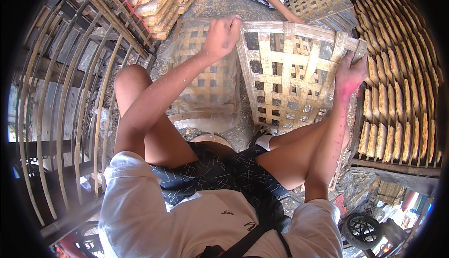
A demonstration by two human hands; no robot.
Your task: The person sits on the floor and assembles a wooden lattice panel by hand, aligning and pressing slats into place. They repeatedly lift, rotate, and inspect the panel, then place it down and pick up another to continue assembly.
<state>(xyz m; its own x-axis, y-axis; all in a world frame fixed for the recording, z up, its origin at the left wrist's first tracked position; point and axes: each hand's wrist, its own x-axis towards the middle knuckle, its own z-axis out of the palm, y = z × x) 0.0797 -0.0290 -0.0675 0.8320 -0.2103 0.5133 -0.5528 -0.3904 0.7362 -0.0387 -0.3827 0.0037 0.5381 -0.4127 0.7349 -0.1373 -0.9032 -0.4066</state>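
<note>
Head view: I am holding the woven tray point(290, 60) tilted, just right of the plastic sheet point(202, 106). My left hand point(221, 37) is clenching the top corner nearest the sheet; my right hand point(351, 73) is gripping the top corner farther from it. I am judging the tray light, its frame point(308, 31) stiff, its thin strips point(264, 54) liable to crack; I am therefore gripping frame corners, avoiding the weave.
</note>
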